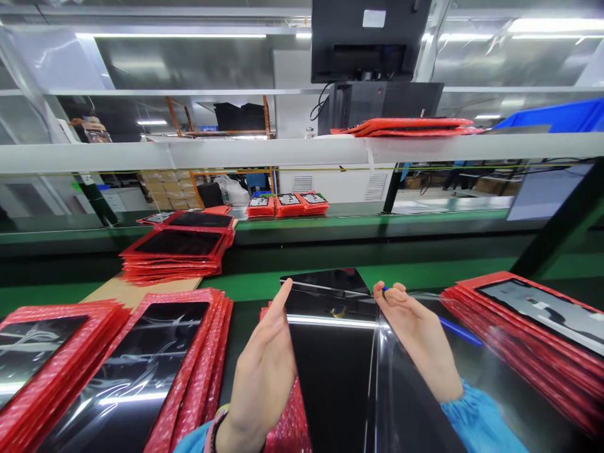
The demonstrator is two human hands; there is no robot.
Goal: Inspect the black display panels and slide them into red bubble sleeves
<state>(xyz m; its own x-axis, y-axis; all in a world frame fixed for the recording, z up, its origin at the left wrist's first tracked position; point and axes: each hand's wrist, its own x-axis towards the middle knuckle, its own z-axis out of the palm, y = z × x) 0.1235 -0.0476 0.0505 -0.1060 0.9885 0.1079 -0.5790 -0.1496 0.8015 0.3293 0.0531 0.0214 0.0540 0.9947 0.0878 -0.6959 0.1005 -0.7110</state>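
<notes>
Black glossy panel (pixel 335 365) between hands, over red bubble wrap (pixel 291 418). Left hand (pixel 262 368) flat, straight-fingered along left edge; right hand (pixel 418 333) curled round blue pen (pixel 460 331), film grip unclear. Red-wrapped stacks (pixel 182 371) both sides; monitor (pixel 370 41) beyond.

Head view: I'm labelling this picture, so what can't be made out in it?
All in the head view:
Dark panel: near end, cut off by the bottom edge.
Blue stick: middle, hidden behind the right hand.
Red wrapping beneath: mostly hidden by the panel and left hand.
Monitor: screen, hidden by its own back.
White label: any print, too small.
</notes>
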